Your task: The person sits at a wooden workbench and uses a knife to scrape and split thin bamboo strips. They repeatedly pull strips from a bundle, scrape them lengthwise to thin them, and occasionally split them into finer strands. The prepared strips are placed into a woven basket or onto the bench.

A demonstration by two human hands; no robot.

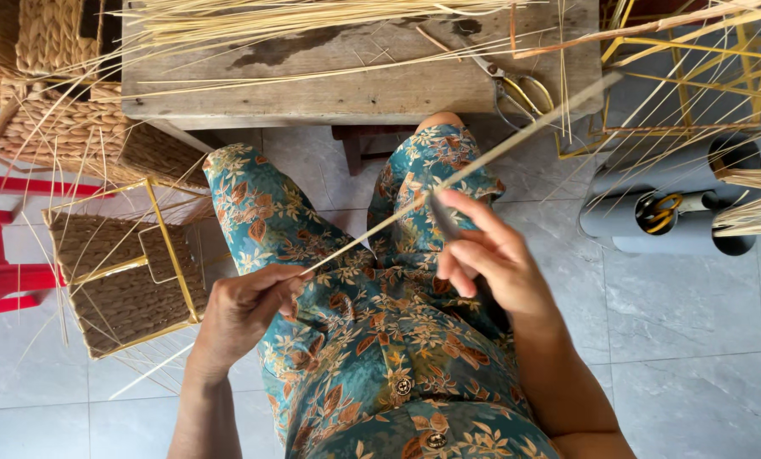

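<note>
The left hand [243, 310] pinches the near end of a long straw [448, 177], which slants up and right over the lap toward the wooden bench [346, 85]; the right hand [482, 255] grips it midway against a small blade.

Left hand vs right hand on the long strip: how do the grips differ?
The left hand is a closed fist pinching the strip's lower end; the right hand sits farther up, fingers loosely extended. The left hangs over the left knee, the right over the lap. Both touch the same strip.
</note>
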